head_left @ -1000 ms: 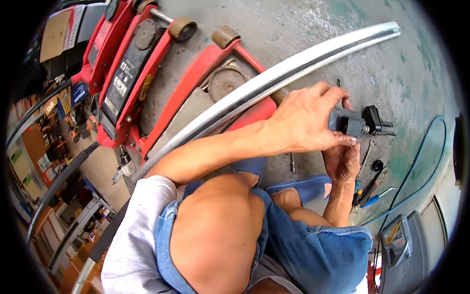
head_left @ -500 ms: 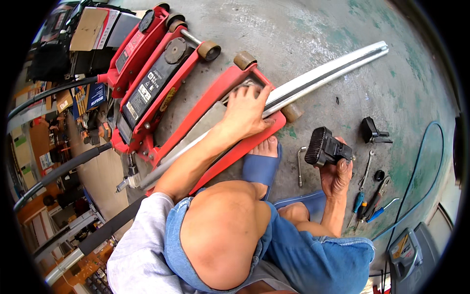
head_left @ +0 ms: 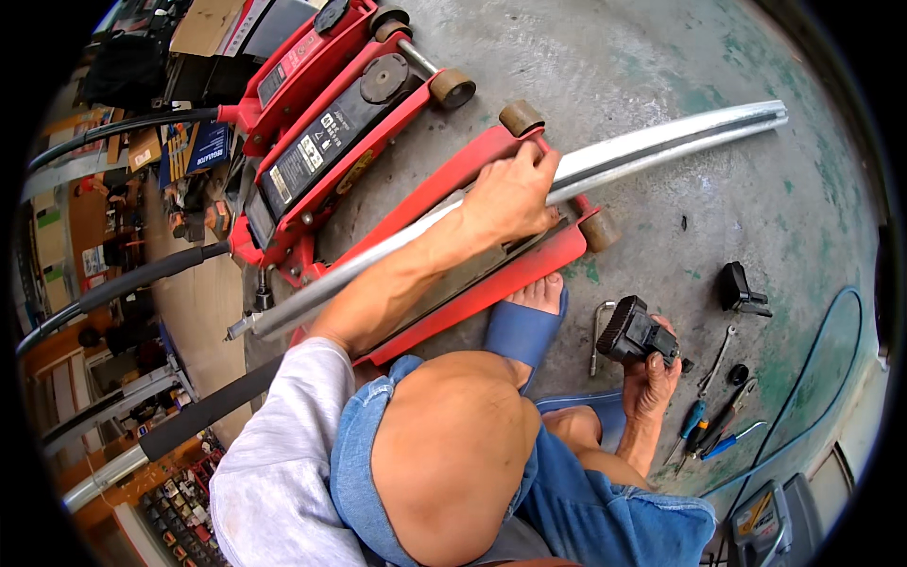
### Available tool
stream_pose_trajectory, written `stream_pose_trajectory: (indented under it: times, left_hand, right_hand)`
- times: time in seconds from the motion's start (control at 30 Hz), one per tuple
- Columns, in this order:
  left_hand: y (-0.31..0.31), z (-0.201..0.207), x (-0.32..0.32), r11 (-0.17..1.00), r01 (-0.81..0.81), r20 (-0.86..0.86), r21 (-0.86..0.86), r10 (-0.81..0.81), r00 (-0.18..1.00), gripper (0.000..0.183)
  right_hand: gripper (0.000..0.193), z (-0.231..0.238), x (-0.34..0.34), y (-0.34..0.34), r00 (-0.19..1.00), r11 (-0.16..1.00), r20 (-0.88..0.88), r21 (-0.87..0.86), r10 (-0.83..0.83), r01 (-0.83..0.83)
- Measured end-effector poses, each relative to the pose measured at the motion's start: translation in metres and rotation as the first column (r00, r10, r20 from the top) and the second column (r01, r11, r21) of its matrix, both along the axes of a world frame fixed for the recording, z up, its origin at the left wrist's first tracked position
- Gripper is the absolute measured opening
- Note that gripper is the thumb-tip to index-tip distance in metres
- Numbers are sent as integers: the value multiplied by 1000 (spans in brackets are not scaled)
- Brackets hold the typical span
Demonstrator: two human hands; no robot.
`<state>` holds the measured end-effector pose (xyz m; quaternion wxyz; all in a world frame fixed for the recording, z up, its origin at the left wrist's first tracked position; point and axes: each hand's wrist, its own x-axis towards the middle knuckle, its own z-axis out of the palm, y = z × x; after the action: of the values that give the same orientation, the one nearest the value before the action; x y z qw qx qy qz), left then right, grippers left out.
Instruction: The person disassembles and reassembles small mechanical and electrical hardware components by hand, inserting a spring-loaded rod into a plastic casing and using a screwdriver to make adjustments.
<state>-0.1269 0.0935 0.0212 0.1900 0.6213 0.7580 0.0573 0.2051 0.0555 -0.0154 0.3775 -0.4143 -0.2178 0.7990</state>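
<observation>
The left hand (head_left: 510, 197) is clasped over the rail (head_left: 652, 148) above a jack (head_left: 531, 271), while at its five o'clock the right hand (head_left: 654, 378) pinches a black block (head_left: 639, 333).

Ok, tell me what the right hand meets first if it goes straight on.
Beyond the black block it holds, the right hand would probably meet the silver rail first, though depth is unclear and it might pass above.

Passage over floor (head_left: 737, 203) between silver rail (head_left: 675, 148) and black part (head_left: 742, 288), red jack (head_left: 543, 261) leftward
</observation>
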Motion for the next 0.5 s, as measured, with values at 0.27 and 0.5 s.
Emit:
stream_pose_trajectory:
  times: [0.27, 0.5]
  left_hand:
    - [66, 14, -132, 989, 83, -310, 125, -40, 950, 61]
    - [78, -1, -233, 982, 133, -432, 136, -62, 900, 64]
  right_hand:
    - [77, -3, 10, 0, 999, 999, 24, -30, -32, 33]
    - [72, 1, 5, -3, 994, 998, 91, 36, -57, 54]
